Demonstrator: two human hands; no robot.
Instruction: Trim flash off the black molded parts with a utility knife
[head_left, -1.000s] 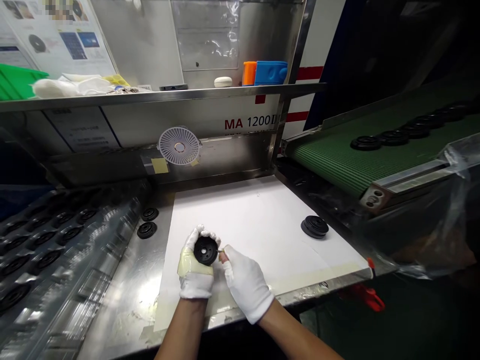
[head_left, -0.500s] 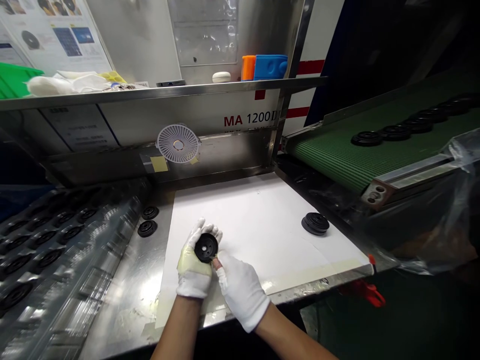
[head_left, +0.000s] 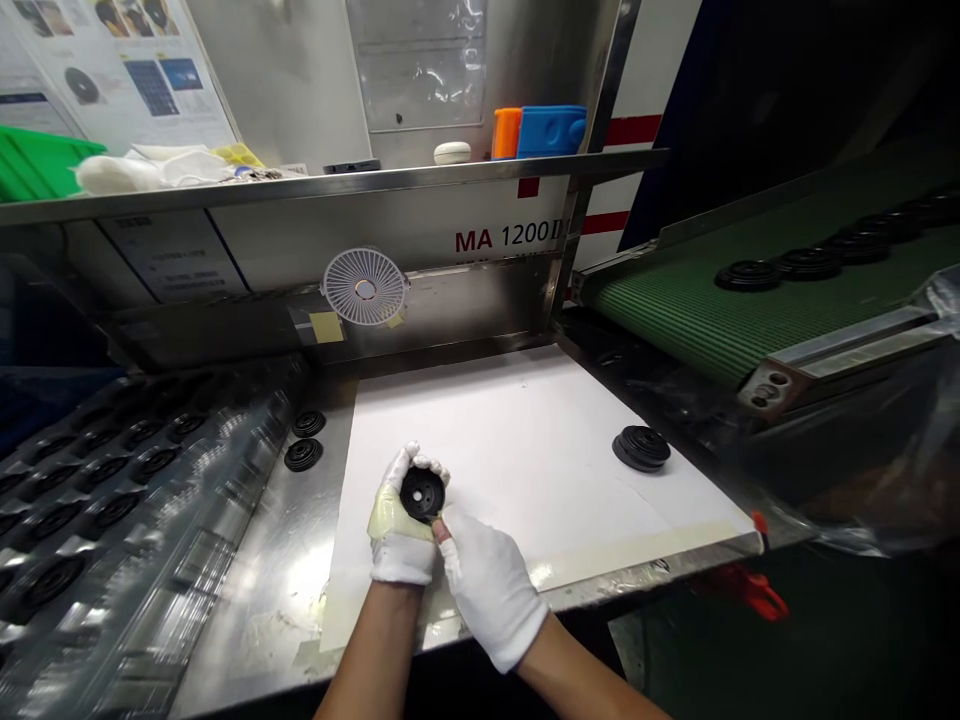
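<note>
The left hand (head_left: 403, 525) holds a black disc (head_left: 423, 494). The disc sits in the palm, and the fingers curl up around its far side. The right hand (head_left: 491, 585) is just beside the disc, with its thumb near the disc's lower right edge. I cannot tell if that hand pinches something small. The disc is over a white sheet (head_left: 487, 430). A dark stack (head_left: 641, 448) is on the sheet, well apart, to the right.

Left glove (head_left: 400, 548) white, pale-yellow patch (head_left: 385, 513); right glove (head_left: 491, 585) white, 1 fingertip (head_left: 440, 531) bare.
</note>
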